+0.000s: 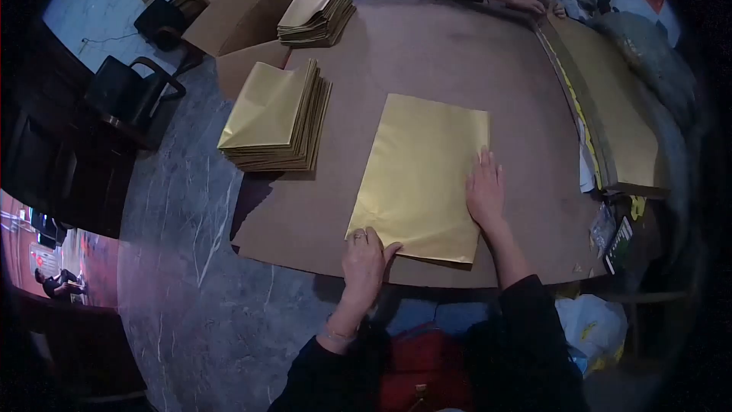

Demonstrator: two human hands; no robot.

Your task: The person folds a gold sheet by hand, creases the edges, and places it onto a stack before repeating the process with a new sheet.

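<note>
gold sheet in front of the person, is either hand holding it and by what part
Neither hand grips the gold sheet. The left hand presses flat on its near-left corner, and the right hand lies flat near its right edge.

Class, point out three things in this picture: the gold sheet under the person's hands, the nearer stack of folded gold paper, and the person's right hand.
gold sheet [415, 168]: head view, middle of its bare face.
nearer stack of folded gold paper [267, 107]: head view, top sheet.
right hand [485, 194]: head view, back of the hand.
</note>
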